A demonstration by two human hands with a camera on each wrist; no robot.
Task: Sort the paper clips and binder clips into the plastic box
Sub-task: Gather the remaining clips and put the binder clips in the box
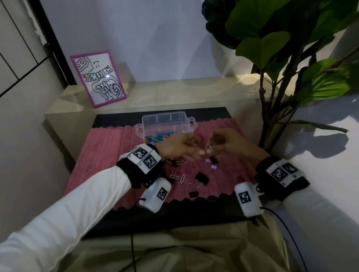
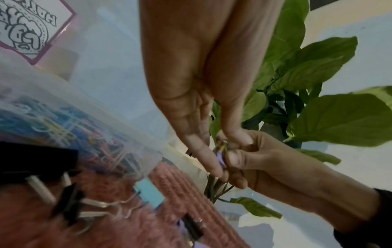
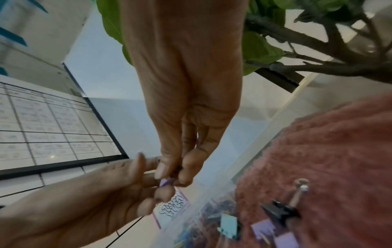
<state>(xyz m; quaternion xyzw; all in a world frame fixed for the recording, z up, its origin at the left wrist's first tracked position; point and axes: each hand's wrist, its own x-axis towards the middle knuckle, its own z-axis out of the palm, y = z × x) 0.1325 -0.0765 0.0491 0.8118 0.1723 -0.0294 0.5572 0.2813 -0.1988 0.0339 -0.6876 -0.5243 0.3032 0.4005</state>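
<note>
Both sets of fingers (image 2: 214,166) pinching one lilac binder clip (image 2: 221,159) between left hand (image 1: 179,150) and right hand (image 1: 229,142), aloft just short of the plastic box (image 1: 164,124) near the surface's far edge.

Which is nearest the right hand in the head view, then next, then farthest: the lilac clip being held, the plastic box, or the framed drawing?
1. Lilac clip, pinched in the right hand.
2. Plastic box, just beyond, leftward.
3. Framed drawing, far back left.
</note>
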